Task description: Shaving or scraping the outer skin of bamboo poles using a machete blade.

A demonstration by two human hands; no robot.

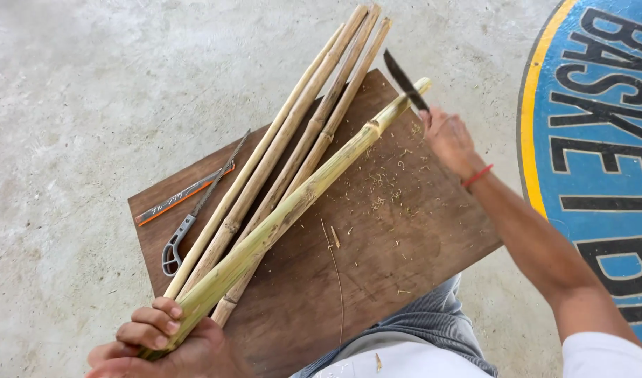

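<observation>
Over a brown board [405, 238], left hand [163, 343] gripping greenish bamboo pole [293, 203] base, right hand [448, 140] holding knife [405, 80] at its tip

Left hand [163, 343] curled closed near body, right hand [447, 140] fisted, arm outstretched

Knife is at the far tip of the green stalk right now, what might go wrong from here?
1. The knife meets the green stalk near its very tip; the blade may slip off.
2. Only the left hand steadies the stalk, at the other end, so it may twist.
3. The loose dry stalks beside it may roll off the wooden board.
</observation>
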